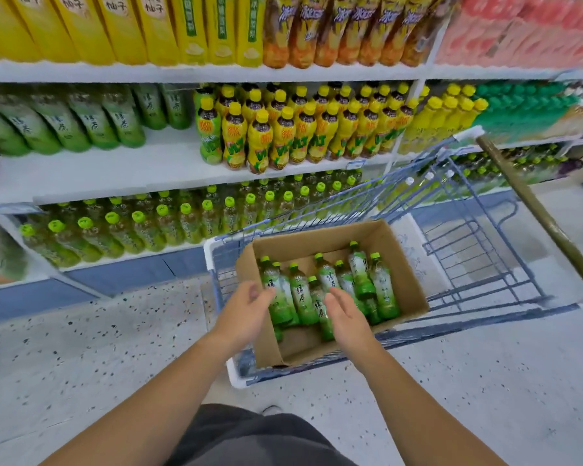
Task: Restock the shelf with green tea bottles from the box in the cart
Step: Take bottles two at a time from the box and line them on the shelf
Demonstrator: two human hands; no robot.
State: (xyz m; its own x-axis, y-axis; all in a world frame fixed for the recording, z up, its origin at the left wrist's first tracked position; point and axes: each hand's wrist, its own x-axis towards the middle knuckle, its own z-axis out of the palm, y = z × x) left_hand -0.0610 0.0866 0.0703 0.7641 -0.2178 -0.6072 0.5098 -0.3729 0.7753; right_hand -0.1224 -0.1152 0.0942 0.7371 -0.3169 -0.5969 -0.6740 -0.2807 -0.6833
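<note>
Bottles of green tea [302,297] lie packed in the box [406,264], which sits at the near left corner of the cart [485,237]. The left hand [246,307] and right hand [345,312] hover over them, fingers loose and apart, holding nothing. If a hand grabs too many at once, a smooth bottle could slip and fall before it reaches the shelf [115,169].

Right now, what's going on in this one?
A person is restocking. Their left grip and right grip, both open bare hands, reach over green tea bottles in a cardboard box sitting in a blue cart. Neither holds a bottle yet. The middle shelf ahead has bare space next to matching bottles.
</note>
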